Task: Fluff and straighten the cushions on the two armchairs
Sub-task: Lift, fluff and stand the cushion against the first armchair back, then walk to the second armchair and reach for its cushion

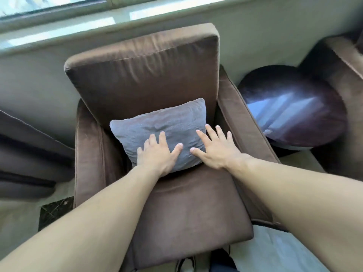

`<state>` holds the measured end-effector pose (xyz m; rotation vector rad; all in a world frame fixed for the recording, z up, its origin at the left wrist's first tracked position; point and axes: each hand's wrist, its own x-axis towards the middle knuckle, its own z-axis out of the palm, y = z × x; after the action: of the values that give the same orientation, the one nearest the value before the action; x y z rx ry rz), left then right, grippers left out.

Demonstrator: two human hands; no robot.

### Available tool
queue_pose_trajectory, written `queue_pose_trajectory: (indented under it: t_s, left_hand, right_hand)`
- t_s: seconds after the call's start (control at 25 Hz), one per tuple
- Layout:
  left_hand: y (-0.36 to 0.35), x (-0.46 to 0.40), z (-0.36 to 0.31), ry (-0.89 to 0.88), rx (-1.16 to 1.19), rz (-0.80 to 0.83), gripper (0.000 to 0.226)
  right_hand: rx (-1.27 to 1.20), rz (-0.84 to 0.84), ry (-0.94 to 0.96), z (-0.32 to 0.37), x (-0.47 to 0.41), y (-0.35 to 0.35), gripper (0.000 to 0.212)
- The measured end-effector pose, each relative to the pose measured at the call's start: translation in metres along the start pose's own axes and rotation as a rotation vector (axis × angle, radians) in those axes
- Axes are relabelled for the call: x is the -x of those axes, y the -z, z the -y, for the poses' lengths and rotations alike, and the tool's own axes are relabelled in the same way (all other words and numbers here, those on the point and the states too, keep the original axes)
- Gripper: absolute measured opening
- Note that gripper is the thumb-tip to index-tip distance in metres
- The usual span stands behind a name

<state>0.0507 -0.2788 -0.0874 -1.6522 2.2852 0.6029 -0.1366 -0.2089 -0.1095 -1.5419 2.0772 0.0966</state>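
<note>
A small grey cushion (pixel 163 124) leans against the back of a brown armchair (pixel 186 209), resting on its seat. My left hand (pixel 157 154) lies flat on the cushion's lower left part, fingers spread. My right hand (pixel 214 148) rests palm down over the cushion's right edge, fingers apart, some of them reaching past it toward the chair's right armrest (pixel 241 118). Neither hand grips anything. The chair's tall back cushion (pixel 145 75) stands upright behind. Part of a second brown armchair (pixel 341 61) shows at the right edge.
A round dark glossy side table (pixel 292 107) stands between the two chairs. A window sill (pixel 82 30) runs along the wall behind. Dark curtain fabric (pixel 29 150) hangs at the left. Pale floor with a dark tile (pixel 55 211) lies below left.
</note>
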Motion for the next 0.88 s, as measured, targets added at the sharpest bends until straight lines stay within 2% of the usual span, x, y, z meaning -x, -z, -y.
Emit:
queue_pose_trajectory:
  t_s: [0.24, 0.44, 0.64, 0.88]
  left_hand:
    - [0.053, 0.078, -0.082, -0.329, -0.079, -0.046, 0.085]
    - [0.054, 0.123, -0.186, -0.588, -0.152, -0.018, 0.085]
    - [0.032, 0.175, -0.329, -0.835, -0.248, -0.013, 0.086]
    - [-0.035, 0.222, -0.504, -0.981, -0.361, 0.064, 0.082]
  right_hand:
    - [-0.124, -0.154, -0.237, -0.026, 0.136, 0.049, 0.082]
    - [-0.286, -0.247, -0.479, -0.068, 0.25, 0.067, 0.081]
    - [-0.355, -0.342, -0.722, -0.174, 0.347, 0.08, 0.083]
    - [-0.429, -0.385, -0.916, -0.349, 0.433, 0.068, 0.083]
